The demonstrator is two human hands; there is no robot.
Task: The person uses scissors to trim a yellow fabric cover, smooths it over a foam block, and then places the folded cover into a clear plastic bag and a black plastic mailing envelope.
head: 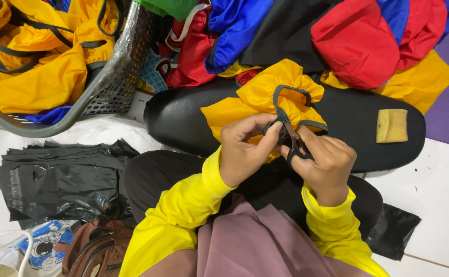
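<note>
The left hand (242,149) pinches a grey strap (286,105) of a yellow bag (265,100), fingers closed on it just where it meets the right hand. The right hand (323,161) is clamped around small black scissors (292,139), whose blades point up at the strap between the two hands; whether the blades are open or shut is hard to tell from here. The bag lies bunched on a black cushion (183,120) just beyond the hands, its strap looping upward over the crumpled cloth. Both arms wear yellow sleeves (183,205), and a mauve cloth (255,241) covers the lap below.

On the cushion's right end rests a tan patch (392,125), well apart from the hands. Behind the cushion is a heap of red, blue, black and yellow cloth (358,36). At the upper left a grey basket (116,72) holds more yellow bags with dark straps. On the white tiled floor (440,190) to the left lies a stack of black plastic sheets (55,179), and near the bottom left corner a brown bag (98,249) beside a printed white bag (44,243).
</note>
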